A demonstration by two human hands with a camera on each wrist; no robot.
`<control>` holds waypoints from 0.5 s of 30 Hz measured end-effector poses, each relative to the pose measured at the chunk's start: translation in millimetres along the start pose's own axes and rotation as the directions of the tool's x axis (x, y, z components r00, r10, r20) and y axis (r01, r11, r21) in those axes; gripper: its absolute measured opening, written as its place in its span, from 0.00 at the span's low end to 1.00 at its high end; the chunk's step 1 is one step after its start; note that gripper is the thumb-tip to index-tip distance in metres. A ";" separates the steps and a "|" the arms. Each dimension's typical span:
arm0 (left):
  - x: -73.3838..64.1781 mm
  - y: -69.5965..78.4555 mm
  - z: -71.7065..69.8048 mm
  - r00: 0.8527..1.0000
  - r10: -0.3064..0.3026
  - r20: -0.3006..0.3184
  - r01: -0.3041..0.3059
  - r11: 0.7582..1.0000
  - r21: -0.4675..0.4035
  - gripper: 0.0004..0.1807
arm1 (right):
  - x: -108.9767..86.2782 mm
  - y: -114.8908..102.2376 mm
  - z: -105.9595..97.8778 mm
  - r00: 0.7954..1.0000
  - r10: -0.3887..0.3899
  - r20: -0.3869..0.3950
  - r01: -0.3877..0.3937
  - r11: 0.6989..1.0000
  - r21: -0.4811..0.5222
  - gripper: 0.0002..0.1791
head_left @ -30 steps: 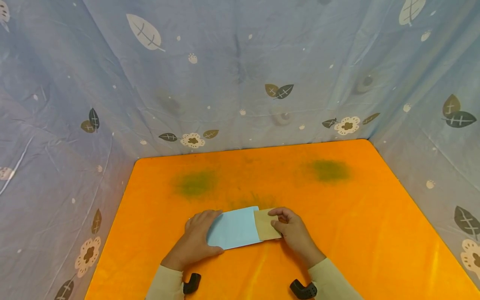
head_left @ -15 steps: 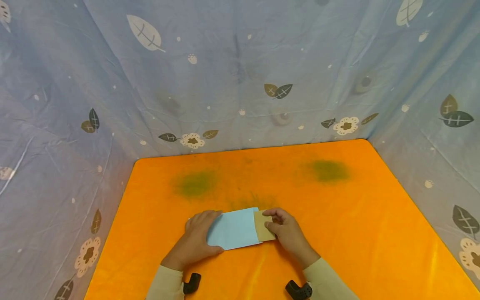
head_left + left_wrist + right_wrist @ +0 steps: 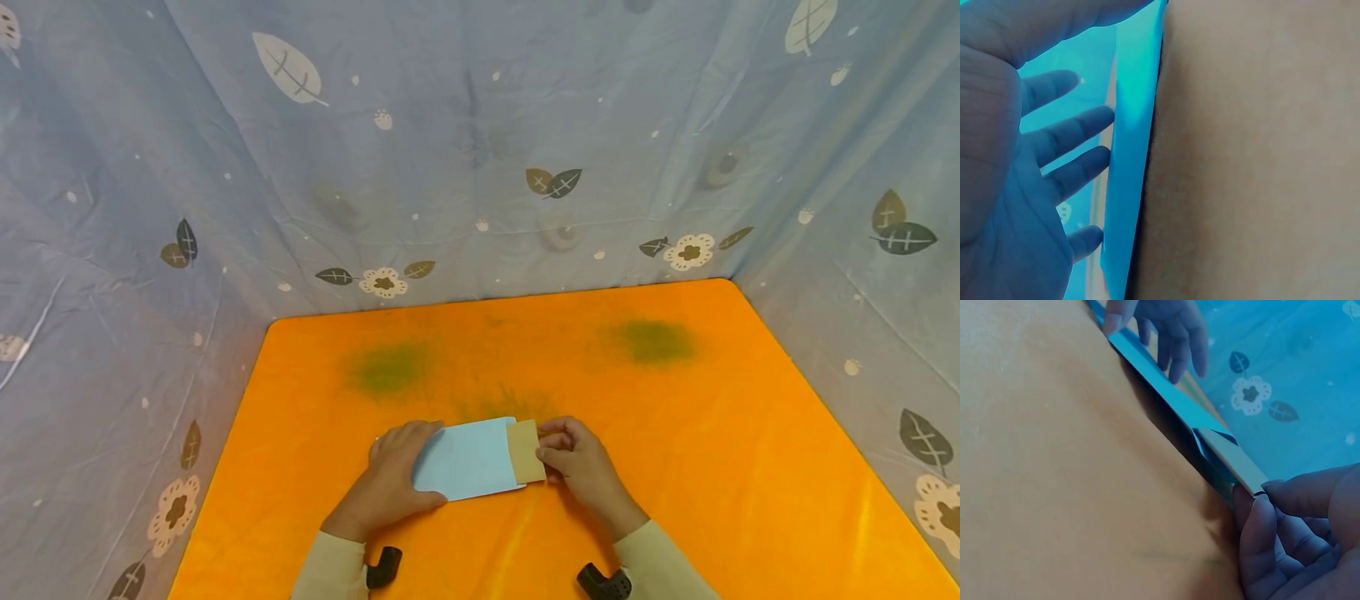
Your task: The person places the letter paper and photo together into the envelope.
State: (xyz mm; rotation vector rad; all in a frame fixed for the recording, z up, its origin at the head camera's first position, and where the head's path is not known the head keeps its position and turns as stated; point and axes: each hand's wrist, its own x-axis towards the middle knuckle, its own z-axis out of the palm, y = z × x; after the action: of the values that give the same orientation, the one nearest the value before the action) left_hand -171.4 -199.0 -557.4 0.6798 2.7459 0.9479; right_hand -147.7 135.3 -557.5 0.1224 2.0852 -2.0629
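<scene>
A light blue envelope [image 3: 468, 458] lies slanted near the front of the orange table, its open end to the right. My left hand [image 3: 397, 475] holds the envelope's left end, thumb at the near edge and fingers across the far edge; in the left wrist view the fingers [image 3: 1079, 134] are spread behind it. A tan folded paper [image 3: 527, 452] sticks out of the opening, its left part hidden inside the envelope. At the paper's outer edge, my right hand [image 3: 577, 458] pinches it between thumb and fingertips, as the right wrist view shows close up.
An orange tabletop [image 3: 735, 467] with dull green smudges spreads around the hands. Grey-blue curtains [image 3: 450, 167] printed with leaves and flowers stand behind it and along both sides. Black curved pieces [image 3: 385, 568] sit at both wrists.
The tan paper has slid left, deeper into the envelope. My right hand has moved left with it, then back slightly to the paper's outer edge. The left hand has stayed in place.
</scene>
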 end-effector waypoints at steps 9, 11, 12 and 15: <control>-1.0 0.0 0.0 1.000 0.018 -0.012 -0.019 1.000 -0.009 0.55 | 5.6 -0.7 11.1 0.999 0.014 0.040 -0.014 1.000 0.007 0.17; -1.1 -0.3 0.3 1.000 0.021 -0.014 -0.021 1.000 -0.009 0.55 | 7.0 -1.7 11.9 0.998 0.011 0.057 -0.011 1.000 -0.006 0.16; -1.2 -0.5 0.3 1.000 0.023 -0.014 -0.023 1.000 -0.011 0.55 | 7.7 -2.2 12.4 0.998 0.010 0.062 -0.009 1.000 -0.014 0.16; -1.6 -0.8 0.4 0.999 0.027 -0.018 -0.027 1.000 -0.010 0.55 | 9.3 -3.4 14.0 0.998 0.009 0.065 -0.006 0.999 -0.037 0.16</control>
State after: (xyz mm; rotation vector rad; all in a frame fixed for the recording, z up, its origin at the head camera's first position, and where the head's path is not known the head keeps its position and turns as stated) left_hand -170.1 -200.1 -558.2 0.7123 2.7518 0.9781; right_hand -156.2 120.5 -556.1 0.0563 2.0796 -1.9956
